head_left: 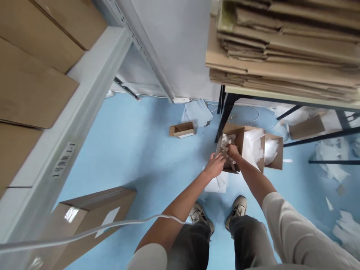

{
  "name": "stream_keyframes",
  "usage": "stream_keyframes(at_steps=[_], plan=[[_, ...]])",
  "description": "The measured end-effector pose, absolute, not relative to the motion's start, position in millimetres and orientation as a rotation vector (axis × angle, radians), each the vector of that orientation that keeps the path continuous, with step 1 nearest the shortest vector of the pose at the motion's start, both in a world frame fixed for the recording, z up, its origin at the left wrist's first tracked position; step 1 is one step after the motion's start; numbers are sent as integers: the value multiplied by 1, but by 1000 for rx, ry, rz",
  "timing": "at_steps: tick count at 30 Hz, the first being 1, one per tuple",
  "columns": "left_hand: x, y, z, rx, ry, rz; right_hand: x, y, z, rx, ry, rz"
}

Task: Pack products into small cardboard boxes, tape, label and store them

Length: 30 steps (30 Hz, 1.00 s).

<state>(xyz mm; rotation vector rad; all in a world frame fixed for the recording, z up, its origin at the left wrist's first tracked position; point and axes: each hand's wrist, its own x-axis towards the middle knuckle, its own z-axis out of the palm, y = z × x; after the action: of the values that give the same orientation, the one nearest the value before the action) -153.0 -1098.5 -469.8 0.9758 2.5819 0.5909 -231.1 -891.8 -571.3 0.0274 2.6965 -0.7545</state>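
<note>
An open cardboard box (239, 137) stands on the floor ahead of my feet, with crumpled white packing scraps (228, 139) inside. My left hand (216, 165) grips the box's near left edge, its fingers bent over the rim. Reaching into the opening, my right hand (233, 151) has its fingers drawn together among the scraps; what is between them is too small to tell. Right beside this box is a second box filled with white sheets (253, 146). A third, smaller box (278, 159) with white packing sits beyond it.
Flattened cardboard (281, 67) is stacked on a black-legged table (229, 108) at right. A small open carton (182, 130) lies near folded cloth-like sheets (197, 112). Shelving (92, 71) with boxes and a large carton (98, 213) flank my left. A white cable (112, 225) crosses in front.
</note>
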Motion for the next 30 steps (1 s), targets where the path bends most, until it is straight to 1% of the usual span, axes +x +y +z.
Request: stream_keyframes(at_steps=[4,11,15,20,30], plan=[[-148,-1093,-439,925,2592,617,-242,-885,-528,227,2735,-655],[-136,-1086,-382,891,2571,632,-244,-875,-464,250,2852,-832],[-132,-1086,-342,867,2555,637,-239,-871,-414,241,2847,-877],[-132,-1082,-280,874,2544,614,-217,-861,-343,292,2871,-974],[-121,-1067,-142,959,2517,512,-144,-844,-193,430,2851,-1112]])
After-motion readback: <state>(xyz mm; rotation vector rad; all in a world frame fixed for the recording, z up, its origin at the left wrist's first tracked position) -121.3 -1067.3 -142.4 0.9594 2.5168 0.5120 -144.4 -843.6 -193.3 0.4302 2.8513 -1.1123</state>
